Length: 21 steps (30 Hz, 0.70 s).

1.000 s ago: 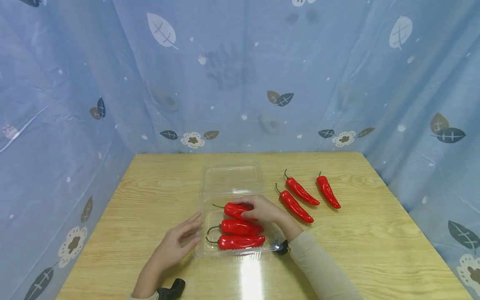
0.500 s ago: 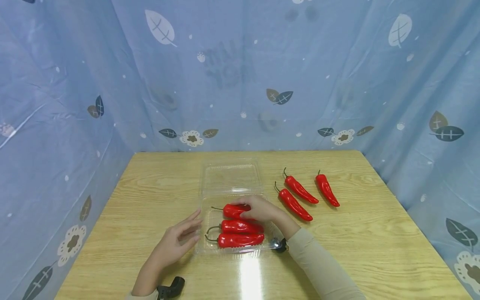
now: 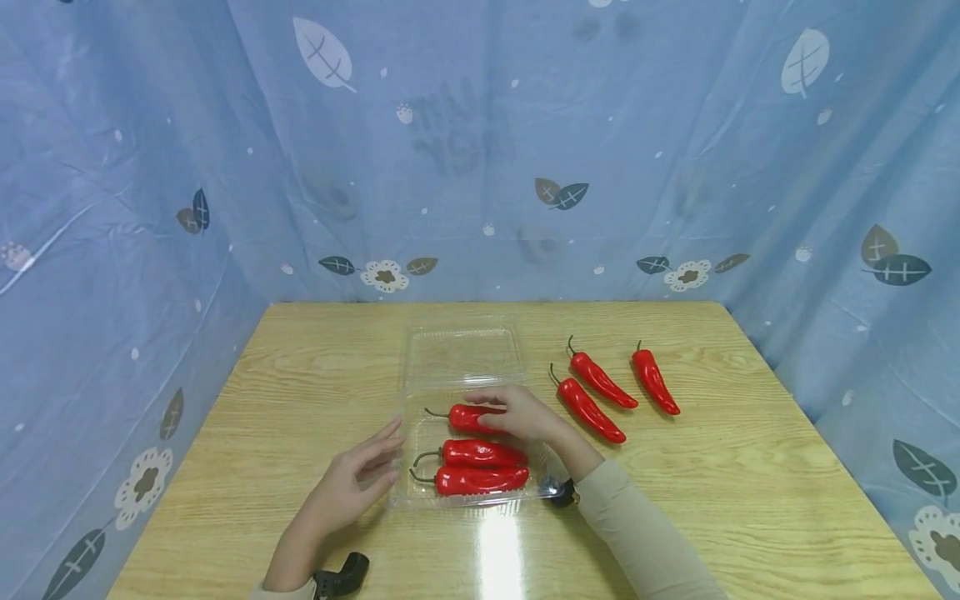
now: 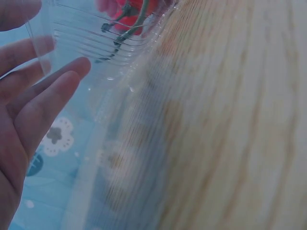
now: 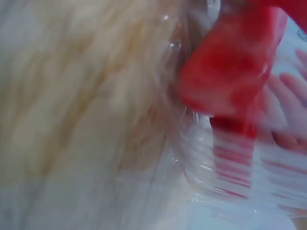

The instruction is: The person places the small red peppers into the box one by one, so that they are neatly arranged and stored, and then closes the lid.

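A clear plastic clamshell box [image 3: 465,506] lies with its lid [image 3: 465,346] folded back, away from me. Two red chili peppers, the front one [image 3: 480,481] and the middle one [image 3: 483,453], lie side by side in its tray, stems to the left. Behind them, my right hand [image 3: 525,415] holds a third red chili pepper [image 3: 465,418] between thumb and fingers, hiding its tip. At the box's left wall my left hand [image 3: 348,483] has its fingers extended; contact with the plastic cannot be told. The right wrist view is blurred, showing a red pepper [image 5: 230,67] and plastic.
Right of the box, three more red chili peppers lie on the wooden table [image 3: 300,375]: one nearest [image 3: 591,410], one behind it [image 3: 602,380] and one farther right [image 3: 655,381]. A patterned blue curtain [image 3: 480,150] stands around the back and sides.
My right hand has shifted slightly away from me along with the rear pepper, widening its gap to the middle one. The left hand stays about where it was.
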{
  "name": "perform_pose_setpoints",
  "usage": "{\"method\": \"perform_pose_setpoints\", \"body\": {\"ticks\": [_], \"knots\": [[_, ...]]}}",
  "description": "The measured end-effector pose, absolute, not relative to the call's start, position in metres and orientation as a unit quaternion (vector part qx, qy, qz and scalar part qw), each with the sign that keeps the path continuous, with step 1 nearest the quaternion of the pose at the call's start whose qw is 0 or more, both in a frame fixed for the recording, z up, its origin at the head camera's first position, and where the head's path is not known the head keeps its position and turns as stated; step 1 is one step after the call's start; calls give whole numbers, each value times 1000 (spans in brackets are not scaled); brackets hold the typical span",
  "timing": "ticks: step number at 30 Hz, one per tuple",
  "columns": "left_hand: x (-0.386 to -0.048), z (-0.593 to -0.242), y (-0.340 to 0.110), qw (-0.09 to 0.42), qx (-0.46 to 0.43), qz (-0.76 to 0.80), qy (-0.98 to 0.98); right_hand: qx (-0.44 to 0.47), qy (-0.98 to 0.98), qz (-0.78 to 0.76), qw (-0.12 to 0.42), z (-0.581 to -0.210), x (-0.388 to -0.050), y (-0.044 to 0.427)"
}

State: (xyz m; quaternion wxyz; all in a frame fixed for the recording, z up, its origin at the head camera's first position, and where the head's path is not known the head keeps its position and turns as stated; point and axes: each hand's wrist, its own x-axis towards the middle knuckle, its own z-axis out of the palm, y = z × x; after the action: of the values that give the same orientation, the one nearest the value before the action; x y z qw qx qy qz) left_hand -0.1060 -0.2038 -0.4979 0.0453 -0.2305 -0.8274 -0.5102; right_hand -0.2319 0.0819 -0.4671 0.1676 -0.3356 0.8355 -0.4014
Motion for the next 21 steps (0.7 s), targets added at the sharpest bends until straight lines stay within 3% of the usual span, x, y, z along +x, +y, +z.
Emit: {"method": "perform_pose_setpoints", "body": {"ticks": [10,21], "knots": [[-107,-500,-205,39,-234,-512,-826,-346,787,-487,158,-466,-231,87],[-106,-498,-204,40,-233,-513,-825,-335,764,-528,160,-438,-214,109]]}}
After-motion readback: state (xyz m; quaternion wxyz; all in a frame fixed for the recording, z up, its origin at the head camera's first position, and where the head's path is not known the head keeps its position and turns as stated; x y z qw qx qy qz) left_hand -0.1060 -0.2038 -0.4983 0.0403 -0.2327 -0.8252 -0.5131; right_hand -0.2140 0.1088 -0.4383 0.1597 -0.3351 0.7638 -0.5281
